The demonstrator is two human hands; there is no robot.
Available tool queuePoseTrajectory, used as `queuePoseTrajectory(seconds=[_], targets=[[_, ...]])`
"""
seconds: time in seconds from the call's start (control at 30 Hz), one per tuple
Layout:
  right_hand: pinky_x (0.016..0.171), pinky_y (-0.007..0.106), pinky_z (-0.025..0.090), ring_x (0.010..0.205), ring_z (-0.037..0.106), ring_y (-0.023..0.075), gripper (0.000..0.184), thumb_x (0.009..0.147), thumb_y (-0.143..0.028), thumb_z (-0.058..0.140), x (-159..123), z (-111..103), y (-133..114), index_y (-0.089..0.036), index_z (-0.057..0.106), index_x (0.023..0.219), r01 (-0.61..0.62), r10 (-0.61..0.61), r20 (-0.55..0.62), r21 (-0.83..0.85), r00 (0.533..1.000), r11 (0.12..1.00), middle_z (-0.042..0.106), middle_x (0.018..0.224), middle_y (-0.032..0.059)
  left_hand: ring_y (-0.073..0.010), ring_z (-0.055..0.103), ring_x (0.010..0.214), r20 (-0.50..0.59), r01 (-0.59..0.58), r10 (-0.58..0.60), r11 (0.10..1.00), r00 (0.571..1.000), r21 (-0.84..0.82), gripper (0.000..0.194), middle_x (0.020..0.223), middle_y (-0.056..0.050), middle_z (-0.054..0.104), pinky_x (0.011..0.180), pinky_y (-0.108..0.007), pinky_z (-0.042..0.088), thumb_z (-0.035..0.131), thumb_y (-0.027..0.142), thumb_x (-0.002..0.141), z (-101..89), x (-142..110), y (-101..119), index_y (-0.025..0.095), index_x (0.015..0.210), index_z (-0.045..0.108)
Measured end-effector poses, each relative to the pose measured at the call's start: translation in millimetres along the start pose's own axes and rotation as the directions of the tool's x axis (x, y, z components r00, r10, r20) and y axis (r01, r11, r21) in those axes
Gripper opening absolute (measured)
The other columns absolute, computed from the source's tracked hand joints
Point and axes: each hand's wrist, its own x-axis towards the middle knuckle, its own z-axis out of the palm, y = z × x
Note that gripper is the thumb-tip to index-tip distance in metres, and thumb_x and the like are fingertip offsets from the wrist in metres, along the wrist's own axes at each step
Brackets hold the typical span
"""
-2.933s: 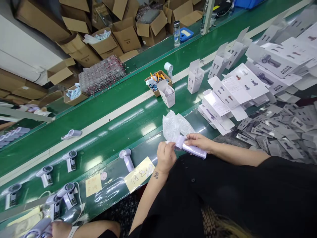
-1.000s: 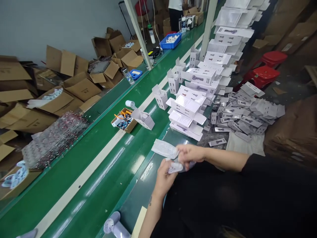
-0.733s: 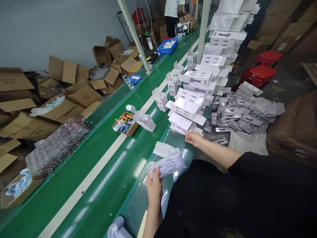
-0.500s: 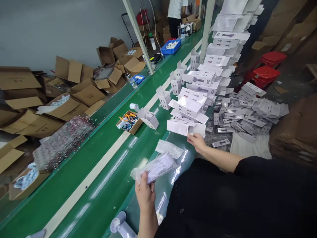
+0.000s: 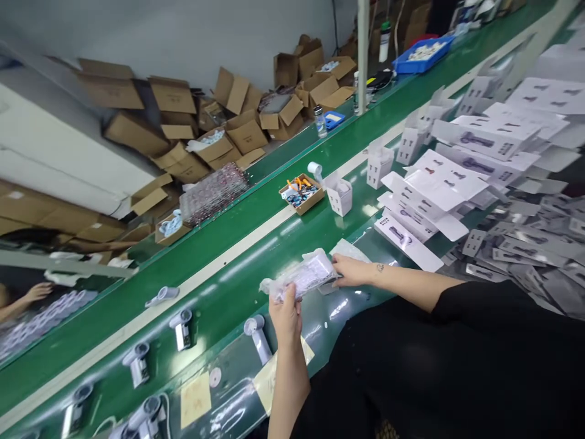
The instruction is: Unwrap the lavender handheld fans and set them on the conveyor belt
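Fingers (image 5: 291,292) of the left hand (image 5: 284,317) are closed around the near end of a long pale-purple object in translucent crinkled plastic wrap (image 5: 302,272), holding it above the green desk (image 5: 228,372). That forearm rises steeply from the bottom, thumb uppermost. The right hand (image 5: 351,270) comes in from the right, palm down, its fingers bent at the wrapped object's far end; whether they grip anything cannot be told. Just behind that hand lies a flat sheet of whitish translucent wrap (image 5: 350,249). A pale-purple cylindrical-headed handheld fan (image 5: 260,344) lies beside the left forearm, which crosses a pale-yellow paper sheet (image 5: 265,385) near the desk's front edge. On the right, a stack of white printed cardboard cartons (image 5: 445,180) limits sideways room; forward, shiny green belt (image 5: 237,277) separates the wrapped object from an upright white open-topped carton (image 5: 339,198).
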Motion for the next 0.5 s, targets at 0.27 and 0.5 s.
queuePoseTrajectory(seconds=[0.27,0.5], targets=[[0.095,0.039,0.043,0.114,0.045,0.0233,0.044,0.074,-0.031,0.069,12.7,34.4,21.3,-0.016,0.048,0.11,0.467,-0.446,-0.16,0.139,0.881,0.873,0.042,0.121,0.0143,-0.0182,0.058,0.074,0.207,-0.281,0.343,0.183,0.916,0.942,0.015,0.084,-0.006,0.06,0.062,-0.027,0.04,0.052,0.032,0.083,-4.4,-48.1,5.0,0.018,0.084,0.057],[0.088,0.041,0.048,0.114,0.047,0.0254,0.057,0.075,-0.029,0.067,9.2,48.8,26.6,-0.016,0.034,0.119,0.499,-0.47,-0.21,0.112,0.857,0.859,0.034,0.128,0.0194,-0.0182,0.058,0.076,0.292,-0.239,0.316,-0.196,0.903,0.951,0.016,0.093,-0.007,0.056,0.054,-0.025,0.037,0.044,0.028,0.088,59.4,-24.8,-8.3,0.018,0.093,0.056]])
